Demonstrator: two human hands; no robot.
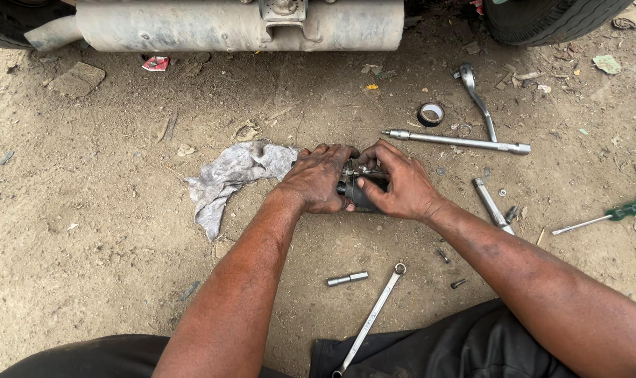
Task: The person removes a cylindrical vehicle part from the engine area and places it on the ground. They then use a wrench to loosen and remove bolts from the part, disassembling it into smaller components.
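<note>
A dark, greasy metal part (360,183) sits on the dirt ground in the middle of the head view. My left hand (316,178) wraps over its left side with fingers curled on top. My right hand (400,185) grips its right side, thumb pressed against the front. Most of the part is hidden under my fingers. A crumpled grey rag (227,178) lies on the ground just left of my left hand, touching it.
Tools lie around: a long extension bar (458,142), a ratchet handle (477,100), a socket bar (491,205), a green-handled screwdriver (608,215), a ring spanner (370,318), a small socket (347,278), a tape roll (430,113). A vehicle's silencer (234,26) and tyre (549,17) stand beyond.
</note>
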